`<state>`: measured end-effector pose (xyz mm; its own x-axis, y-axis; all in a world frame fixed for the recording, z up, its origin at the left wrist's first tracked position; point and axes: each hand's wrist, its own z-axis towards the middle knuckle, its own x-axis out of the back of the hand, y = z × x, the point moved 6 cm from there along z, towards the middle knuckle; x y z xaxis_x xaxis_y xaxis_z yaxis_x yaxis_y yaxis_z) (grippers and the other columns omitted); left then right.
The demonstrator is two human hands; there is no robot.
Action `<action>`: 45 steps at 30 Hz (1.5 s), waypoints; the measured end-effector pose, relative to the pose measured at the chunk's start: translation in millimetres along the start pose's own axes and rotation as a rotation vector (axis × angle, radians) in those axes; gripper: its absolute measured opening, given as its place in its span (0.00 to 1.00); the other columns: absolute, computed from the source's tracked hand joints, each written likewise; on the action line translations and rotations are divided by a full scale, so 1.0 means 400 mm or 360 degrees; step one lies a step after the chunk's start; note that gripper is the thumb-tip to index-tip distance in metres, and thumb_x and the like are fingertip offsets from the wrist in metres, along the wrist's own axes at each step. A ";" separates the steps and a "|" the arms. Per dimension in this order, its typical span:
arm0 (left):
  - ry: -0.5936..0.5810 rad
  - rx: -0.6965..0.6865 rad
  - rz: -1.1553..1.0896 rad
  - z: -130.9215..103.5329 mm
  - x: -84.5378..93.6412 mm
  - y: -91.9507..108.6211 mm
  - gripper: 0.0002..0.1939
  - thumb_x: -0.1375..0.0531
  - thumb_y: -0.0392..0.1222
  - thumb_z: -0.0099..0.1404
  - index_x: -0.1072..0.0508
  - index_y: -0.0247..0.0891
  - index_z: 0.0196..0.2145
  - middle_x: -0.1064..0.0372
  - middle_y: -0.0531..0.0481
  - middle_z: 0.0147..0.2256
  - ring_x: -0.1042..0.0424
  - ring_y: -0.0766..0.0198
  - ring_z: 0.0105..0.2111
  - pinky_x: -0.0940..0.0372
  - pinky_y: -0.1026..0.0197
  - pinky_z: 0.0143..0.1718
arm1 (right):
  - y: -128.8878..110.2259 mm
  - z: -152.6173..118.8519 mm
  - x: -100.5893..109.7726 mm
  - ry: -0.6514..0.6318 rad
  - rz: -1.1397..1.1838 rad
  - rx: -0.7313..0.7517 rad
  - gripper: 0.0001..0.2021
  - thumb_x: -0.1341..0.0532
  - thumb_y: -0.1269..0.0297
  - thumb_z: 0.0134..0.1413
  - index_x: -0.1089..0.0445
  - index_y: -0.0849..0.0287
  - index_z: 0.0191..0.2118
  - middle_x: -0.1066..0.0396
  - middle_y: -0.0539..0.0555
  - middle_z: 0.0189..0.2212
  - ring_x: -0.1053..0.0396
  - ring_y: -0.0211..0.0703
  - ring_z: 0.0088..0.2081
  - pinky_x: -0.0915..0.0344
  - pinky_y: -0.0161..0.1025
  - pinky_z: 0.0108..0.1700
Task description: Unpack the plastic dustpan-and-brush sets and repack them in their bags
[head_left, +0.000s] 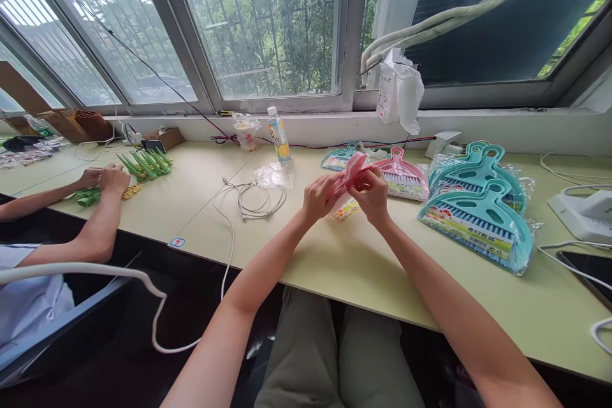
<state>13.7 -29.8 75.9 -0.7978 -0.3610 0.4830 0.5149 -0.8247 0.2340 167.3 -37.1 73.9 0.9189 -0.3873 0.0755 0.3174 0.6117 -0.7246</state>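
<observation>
Just above the table, my left hand [319, 199] is closed around a pink plastic dustpan [354, 169], seen nearly edge-on. My right hand [371, 194] pinches it from the other side, and part of the dustpan is hidden by fingers. Below the hands lies a yellow printed label card [346, 209]. Close behind my right hand is a pink dustpan-and-brush set [400, 175] in clear wrap. Two or more teal sets [478, 223] are stacked to the right, also wrapped. Another teal set [340, 158] sits behind my hands.
A coiled white cable [261, 204], a clear plastic bag [271, 174] and a drink bottle [279, 135] lie or stand left of my hands. Farther left, a co-worker's hands [106, 178] handle green pieces [146, 164]. A white charger [581, 210] and a phone [590, 274] are at right.
</observation>
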 end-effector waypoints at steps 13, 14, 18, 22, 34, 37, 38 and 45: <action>0.0120 -0.0033 -0.0056 -0.007 -0.016 -0.044 0.20 0.53 0.49 0.75 0.30 0.39 0.55 0.23 0.44 0.42 0.25 0.65 0.35 0.32 0.64 0.35 | 0.003 0.014 -0.009 0.0017 0.0018 -0.0009 0.07 0.35 0.63 0.42 0.29 0.60 0.28 0.35 0.51 0.33 0.35 0.34 0.25 0.30 0.36 0.28; 0.0121 -0.0016 -0.0064 -0.007 -0.019 -0.048 0.20 0.54 0.49 0.75 0.30 0.40 0.55 0.23 0.44 0.42 0.25 0.65 0.35 0.32 0.64 0.35 | 0.007 0.015 -0.010 0.0027 -0.0005 -0.0025 0.06 0.35 0.63 0.42 0.29 0.60 0.28 0.35 0.51 0.33 0.35 0.34 0.25 0.30 0.36 0.28; 0.0138 0.0019 -0.0070 -0.008 -0.023 -0.048 0.21 0.55 0.49 0.76 0.31 0.39 0.56 0.24 0.43 0.43 0.25 0.65 0.37 0.32 0.64 0.36 | 0.018 0.022 -0.013 0.0028 -0.0036 -0.0036 0.07 0.35 0.62 0.42 0.29 0.60 0.29 0.34 0.51 0.34 0.34 0.35 0.26 0.30 0.37 0.29; 0.0095 0.0045 0.0046 -0.009 -0.017 -0.032 0.23 0.58 0.50 0.76 0.32 0.39 0.56 0.25 0.42 0.43 0.25 0.65 0.37 0.32 0.64 0.36 | 0.022 0.014 -0.015 -0.0022 -0.0078 -0.0030 0.11 0.35 0.57 0.46 0.28 0.60 0.31 0.32 0.54 0.37 0.32 0.37 0.28 0.29 0.38 0.31; 0.0091 0.0037 -0.0008 -0.014 -0.009 -0.038 0.23 0.59 0.49 0.76 0.33 0.38 0.56 0.26 0.43 0.42 0.26 0.65 0.37 0.33 0.65 0.35 | -0.032 -0.004 -0.017 0.0023 -0.0478 0.0111 0.04 0.37 0.63 0.46 0.28 0.58 0.28 0.28 0.54 0.32 0.34 0.39 0.26 0.31 0.40 0.33; 0.0113 0.0033 -0.0055 -0.011 -0.006 -0.043 0.22 0.58 0.48 0.75 0.32 0.39 0.55 0.26 0.44 0.41 0.27 0.66 0.35 0.34 0.65 0.34 | -0.026 0.001 -0.015 0.0027 -0.0380 0.0119 0.05 0.37 0.62 0.45 0.27 0.58 0.29 0.28 0.54 0.33 0.33 0.39 0.26 0.31 0.40 0.31; 0.0113 0.0050 -0.0067 -0.011 -0.007 -0.043 0.21 0.57 0.47 0.75 0.31 0.39 0.55 0.26 0.44 0.40 0.27 0.66 0.34 0.34 0.65 0.34 | -0.025 0.002 -0.016 0.0030 -0.0353 0.0106 0.06 0.37 0.62 0.46 0.26 0.58 0.30 0.28 0.53 0.32 0.34 0.39 0.26 0.31 0.40 0.30; 0.0202 0.0379 -0.0170 0.010 0.014 -0.111 0.18 0.53 0.45 0.73 0.27 0.41 0.52 0.24 0.47 0.36 0.28 0.64 0.33 0.33 0.63 0.35 | -0.070 -0.029 -0.023 0.0109 -0.0314 0.0107 0.02 0.38 0.65 0.45 0.29 0.57 0.26 0.31 0.52 0.29 0.36 0.37 0.23 0.32 0.39 0.28</action>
<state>-12.3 6.4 71.5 -0.8765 -0.3417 0.3391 0.4732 -0.7408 0.4767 147.1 -58.8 85.6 0.8201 -0.5486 0.1630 0.5065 0.5631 -0.6530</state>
